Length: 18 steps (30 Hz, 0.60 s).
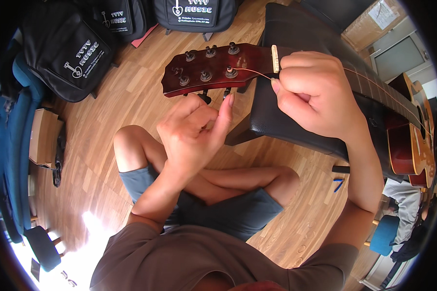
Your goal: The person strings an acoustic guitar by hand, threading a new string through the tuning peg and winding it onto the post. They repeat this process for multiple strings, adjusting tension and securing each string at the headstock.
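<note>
A guitar lies across in front of me, its dark red headstock [218, 62] pointing left and its wooden body [404, 150] at the far right. My left hand [192, 128] is closed below the headstock, thumb and curled fingers at a black tuning peg [226, 92]. A thin copper-coloured string [253, 71] runs from the tuning post [231, 72] nearest the pale nut [275, 58] to my right hand [315, 89]. That hand is closed over the neck beside the nut, pinching the string between thumb and fingers. Several other posts stand on the headstock.
A black padded bench [296, 121] sits under the neck. Black printed bags [70, 58] stand at the far left, near a blue sofa [14, 145] and a cardboard box [44, 138]. A small blue tool [338, 185] lies on the wooden floor [90, 165]. My crossed legs [247, 182] are below.
</note>
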Motion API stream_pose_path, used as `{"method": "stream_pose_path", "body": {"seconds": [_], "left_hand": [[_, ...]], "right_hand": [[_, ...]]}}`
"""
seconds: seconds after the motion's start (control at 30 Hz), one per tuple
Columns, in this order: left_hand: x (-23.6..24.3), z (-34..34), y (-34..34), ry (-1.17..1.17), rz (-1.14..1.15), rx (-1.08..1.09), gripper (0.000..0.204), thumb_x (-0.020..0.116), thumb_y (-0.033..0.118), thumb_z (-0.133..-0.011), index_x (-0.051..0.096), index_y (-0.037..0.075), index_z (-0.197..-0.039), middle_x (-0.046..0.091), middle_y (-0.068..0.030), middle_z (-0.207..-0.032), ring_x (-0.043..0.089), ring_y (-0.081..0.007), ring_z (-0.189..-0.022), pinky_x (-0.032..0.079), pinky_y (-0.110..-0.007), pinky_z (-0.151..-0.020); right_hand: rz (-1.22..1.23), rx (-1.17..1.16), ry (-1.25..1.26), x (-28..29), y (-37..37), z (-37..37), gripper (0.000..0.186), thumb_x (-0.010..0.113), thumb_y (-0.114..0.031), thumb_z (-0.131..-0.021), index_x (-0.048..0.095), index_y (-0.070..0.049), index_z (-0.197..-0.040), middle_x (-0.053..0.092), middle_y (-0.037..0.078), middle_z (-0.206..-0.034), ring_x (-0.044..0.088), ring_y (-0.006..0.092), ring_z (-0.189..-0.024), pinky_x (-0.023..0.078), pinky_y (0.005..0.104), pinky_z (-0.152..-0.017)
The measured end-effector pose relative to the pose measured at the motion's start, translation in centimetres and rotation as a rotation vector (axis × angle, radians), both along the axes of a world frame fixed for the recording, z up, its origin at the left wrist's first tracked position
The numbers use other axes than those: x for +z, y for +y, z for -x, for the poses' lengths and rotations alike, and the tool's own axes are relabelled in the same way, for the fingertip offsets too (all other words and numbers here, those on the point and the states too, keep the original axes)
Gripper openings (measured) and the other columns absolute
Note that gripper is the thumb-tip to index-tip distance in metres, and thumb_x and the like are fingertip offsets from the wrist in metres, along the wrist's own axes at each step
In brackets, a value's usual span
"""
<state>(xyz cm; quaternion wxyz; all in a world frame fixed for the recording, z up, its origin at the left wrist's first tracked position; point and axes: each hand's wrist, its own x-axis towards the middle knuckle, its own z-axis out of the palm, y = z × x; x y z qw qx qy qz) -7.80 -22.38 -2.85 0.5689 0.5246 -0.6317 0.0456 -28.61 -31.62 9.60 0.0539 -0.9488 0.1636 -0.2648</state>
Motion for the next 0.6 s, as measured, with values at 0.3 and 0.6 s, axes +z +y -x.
{"method": "stream_pose_path", "body": {"seconds": [0.3,0.6], "left_hand": [[1.8,-2.0,-0.5,-0.281,0.018,-0.066,0.032,0.093,0.013,-0.076,0.080,0.015,-0.106,0.056,0.0012,-0.086,0.053,-0.0178,-0.072,0.044,-0.034,-0.053],[0.7,-1.2,-1.6,-0.168,0.090,-0.036,0.043,0.095,0.008,-0.072,0.080,0.013,-0.112,0.059,-0.0043,-0.090,0.058,-0.0224,-0.076,0.046,-0.034,-0.064]], "right_hand": [[0.003,0.007,-0.005,0.2,0.0,0.0,0.021,0.069,-0.004,-0.074,0.050,-0.005,-0.066,0.046,0.010,-0.063,0.051,0.0330,-0.059,0.040,0.0433,-0.054],[-0.008,-0.012,0.051,0.8,0.1,-0.2,0.015,0.070,-0.002,-0.074,0.057,-0.004,-0.067,0.054,0.008,-0.065,0.054,0.0308,-0.060,0.043,0.0418,-0.055]]}}
